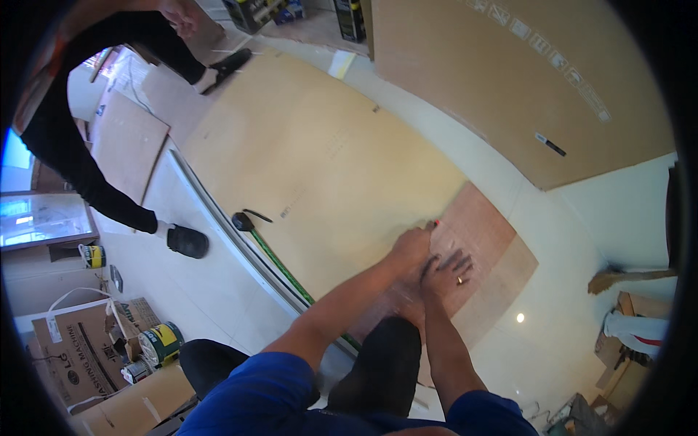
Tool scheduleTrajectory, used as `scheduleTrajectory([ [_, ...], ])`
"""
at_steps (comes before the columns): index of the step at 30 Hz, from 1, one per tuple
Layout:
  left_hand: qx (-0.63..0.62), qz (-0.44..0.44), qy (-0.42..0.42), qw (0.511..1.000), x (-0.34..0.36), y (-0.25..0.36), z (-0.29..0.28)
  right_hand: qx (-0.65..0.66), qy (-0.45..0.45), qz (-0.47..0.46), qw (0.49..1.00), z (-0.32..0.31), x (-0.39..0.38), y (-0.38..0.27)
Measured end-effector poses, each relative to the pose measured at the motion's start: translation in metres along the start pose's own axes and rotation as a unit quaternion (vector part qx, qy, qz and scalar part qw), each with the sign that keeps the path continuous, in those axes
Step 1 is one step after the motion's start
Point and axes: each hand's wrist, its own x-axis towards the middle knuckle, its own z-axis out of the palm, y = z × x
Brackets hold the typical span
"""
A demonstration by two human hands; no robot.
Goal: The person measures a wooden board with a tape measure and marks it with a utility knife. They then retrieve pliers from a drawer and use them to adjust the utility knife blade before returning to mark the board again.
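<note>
A large pale yellow board [327,145] lies flat on the floor, with a reddish-brown wood sheet [480,225] at its near right end. My left hand [411,251] is closed in a fist near the border of the two. A small red-tipped thing [436,224] pokes out at its fingers; its kind is too small to make out. Pressed flat on the reddish sheet, my right hand [447,276] has its fingers spread and wears a ring. A black tape measure [242,221] rests on the yellow board, its green blade [280,269] pulled out toward me. Beside it lies a thin black stick-like thing [257,215].
A long metal rail [218,207] runs along the board's left edge. Another person [109,174] in black trousers stands at upper left, one shoe by the board. A big cardboard box [523,87] stands upper right. Paint cans [161,343] and a broom [627,277] flank the area.
</note>
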Motion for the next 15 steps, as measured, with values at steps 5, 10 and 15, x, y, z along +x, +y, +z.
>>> scheduleTrajectory([
  [5,0.021,0.003,0.004,1.0,-0.003,-0.007,0.005,-0.013,-0.009,0.013,1.0,-0.01,-0.001,-0.005],
  [10,0.004,-0.007,-0.034,0.999,-0.001,-0.025,0.034,0.007,-0.018,-0.007,1.0,0.0,0.0,0.012],
  [15,0.036,0.0,0.024,0.999,-0.006,-0.031,0.034,0.056,0.025,-0.002,0.998,0.026,0.006,0.013],
])
